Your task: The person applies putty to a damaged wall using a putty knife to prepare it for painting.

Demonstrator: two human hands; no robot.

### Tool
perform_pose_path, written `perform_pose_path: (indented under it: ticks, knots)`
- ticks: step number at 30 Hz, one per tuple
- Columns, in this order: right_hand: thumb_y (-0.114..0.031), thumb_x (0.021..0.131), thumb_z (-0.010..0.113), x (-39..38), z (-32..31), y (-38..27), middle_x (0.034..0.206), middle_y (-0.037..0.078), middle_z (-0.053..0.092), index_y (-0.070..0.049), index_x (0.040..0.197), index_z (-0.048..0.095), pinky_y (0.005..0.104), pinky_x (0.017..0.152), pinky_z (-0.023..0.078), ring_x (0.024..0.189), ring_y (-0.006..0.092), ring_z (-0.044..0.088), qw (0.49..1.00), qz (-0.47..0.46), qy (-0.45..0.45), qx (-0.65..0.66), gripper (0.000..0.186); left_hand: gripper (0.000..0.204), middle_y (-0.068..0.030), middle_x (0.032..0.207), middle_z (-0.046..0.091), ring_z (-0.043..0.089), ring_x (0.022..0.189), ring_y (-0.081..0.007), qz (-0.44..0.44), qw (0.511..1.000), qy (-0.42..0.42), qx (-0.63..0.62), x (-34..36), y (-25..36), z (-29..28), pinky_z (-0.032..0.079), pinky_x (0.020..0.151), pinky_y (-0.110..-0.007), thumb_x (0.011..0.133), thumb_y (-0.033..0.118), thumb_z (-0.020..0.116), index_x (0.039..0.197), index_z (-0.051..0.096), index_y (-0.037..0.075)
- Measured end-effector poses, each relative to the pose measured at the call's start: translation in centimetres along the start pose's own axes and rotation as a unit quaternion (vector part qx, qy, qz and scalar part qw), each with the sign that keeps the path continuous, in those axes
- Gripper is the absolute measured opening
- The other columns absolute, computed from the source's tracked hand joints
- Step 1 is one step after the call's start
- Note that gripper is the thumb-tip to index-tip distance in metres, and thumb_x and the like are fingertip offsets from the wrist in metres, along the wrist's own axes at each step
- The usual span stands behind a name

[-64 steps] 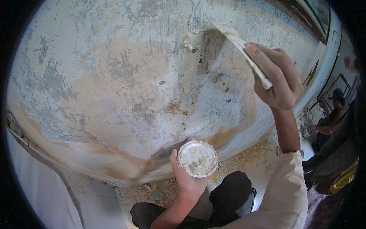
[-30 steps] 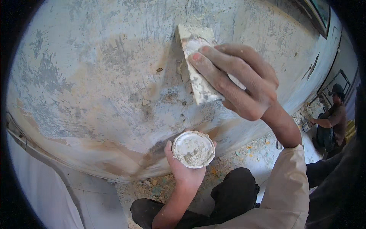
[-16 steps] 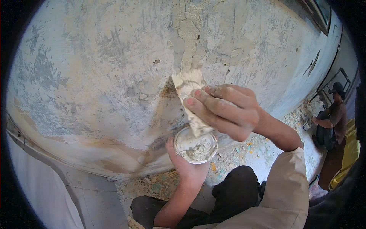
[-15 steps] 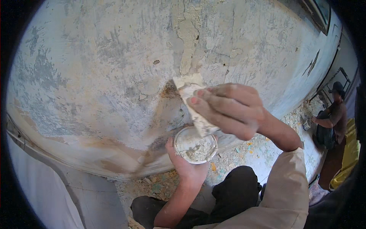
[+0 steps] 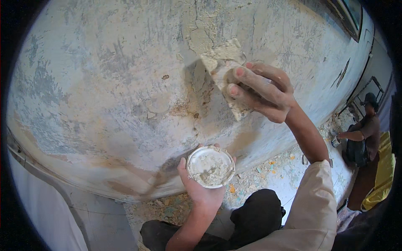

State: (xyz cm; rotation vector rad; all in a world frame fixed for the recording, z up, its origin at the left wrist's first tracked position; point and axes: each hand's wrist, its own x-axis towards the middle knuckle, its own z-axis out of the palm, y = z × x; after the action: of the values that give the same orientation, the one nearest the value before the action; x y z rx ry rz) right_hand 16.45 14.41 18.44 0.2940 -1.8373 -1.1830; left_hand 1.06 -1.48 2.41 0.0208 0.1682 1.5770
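Observation:
My right hand (image 5: 264,90) grips a flat, rectangular putty scraper (image 5: 226,77) smeared with pale filler, a thick lump of it on the upper edge. The scraper is held up close to the worn wall (image 5: 125,75), just below a filled crack strip (image 5: 202,37); whether it touches the wall I cannot tell. Lower down, my left hand (image 5: 205,192) is wrapped from beneath around a round white tub (image 5: 191,169). Wet, lumpy putty (image 5: 213,173) lies inside the tub, which is tilted toward me.
Plaster crumbs and flakes (image 5: 167,209) litter the floor along the wall's foot. At the right, another person (image 5: 364,134) crouches near the wall, beside a yellow cloth (image 5: 381,175). A white sheet (image 5: 39,205) hangs at lower left. A framed opening (image 5: 349,19) is at upper right.
My right hand has lifted the scraper up from over the tub toward the crack strip, and a lump of filler shows on its edge. The tub has dropped slightly in view.

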Motion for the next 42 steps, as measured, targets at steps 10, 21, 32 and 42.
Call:
perform_pose_path:
  ticks: [10, 21, 32, 42]
  knots:
    - [-0.008, 0.072, 0.079, -0.1, -0.6, 0.7, 0.113, 0.011, 0.074, -0.004, 0.103, 0.079, 0.0315, 0.089, 0.062, 0.1, 0.0266, 0.069, 0.999, 0.003, -0.032, 0.005, 0.031, 0.061, -0.0137, 0.137, 0.056, 0.051, 0.131, -0.0318, 0.001, 0.998, 0.048, 0.035, -0.3, 0.0, 0.3, 0.036, 0.112, -0.064, 0.097, 0.062, 0.036, 0.131, 0.056, 0.016]
    - [-0.011, 0.07, 0.078, -0.2, -2.9, 0.9, 0.098, 0.011, 0.075, -0.004, 0.103, 0.079, 0.0236, 0.058, 0.058, 0.078, 0.0188, 0.07, 0.998, 0.041, 0.007, -0.046, 0.033, 0.059, -0.0154, 0.132, 0.059, 0.055, 0.126, -0.0366, 0.0, 0.998, 0.057, 0.022, -0.4, 0.2, 0.8, 0.036, 0.112, -0.066, 0.098, 0.056, 0.038, 0.131, 0.057, 0.012]
    - [0.0, 0.077, 0.076, 7.6, -3.5, 2.1, 0.069, 0.008, 0.061, 0.003, 0.105, 0.078, 0.0285, 0.044, 0.041, 0.056, 0.0138, 0.057, 0.985, 0.089, -0.042, -0.144, 0.029, 0.059, -0.0158, 0.133, 0.059, 0.055, 0.126, -0.0363, -0.008, 0.999, 0.043, 0.021, -0.5, 0.4, 0.6, 0.035, 0.113, -0.067, 0.099, 0.056, 0.034, 0.133, 0.056, 0.012]
    - [-0.002, 0.057, 0.071, 4.4, -2.2, -2.6, 0.076, 0.008, 0.059, 0.008, 0.091, 0.074, 0.0267, 0.039, 0.038, 0.058, 0.0136, 0.055, 0.997, 0.071, -0.02, 0.003, 0.036, 0.063, -0.0131, 0.128, 0.061, 0.057, 0.121, -0.0322, -0.015, 1.0, -0.002, 0.019, -0.5, 0.5, 0.1, 0.037, 0.11, -0.061, 0.098, 0.062, 0.033, 0.127, 0.06, 0.013]
